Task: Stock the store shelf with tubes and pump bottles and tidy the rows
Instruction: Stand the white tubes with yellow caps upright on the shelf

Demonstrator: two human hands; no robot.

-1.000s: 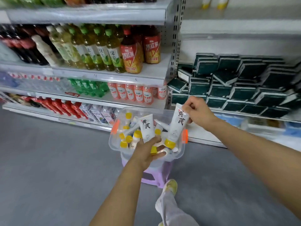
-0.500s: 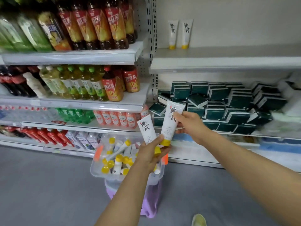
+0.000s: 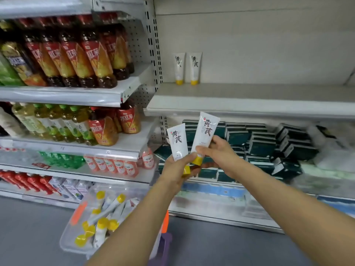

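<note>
Mid-frame, left hand [image 3: 177, 167] pinches a short tube [image 3: 177, 142] near its cap; right hand [image 3: 217, 152] grips a taller tube [image 3: 204, 135] low down. Both tubes prob. light, soft plastic, slick, so hold by the stiff cap end. Shelf [image 3: 249, 96] w/ two tubes [image 3: 187, 68] sits above.

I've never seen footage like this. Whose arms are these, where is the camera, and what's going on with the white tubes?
No machine here: a person wears a wide-angle camera on the head, so you look down along their own two arms at a store shelf. The left hand grips one white tube with a yellow cap; the right hand grips a second tube. Both are held cap-down. Two matching tubes already stand cap-down on the grey shelf above. Below, a clear bin holds more tubes. Drink bottles fill the shelves at left.
</note>
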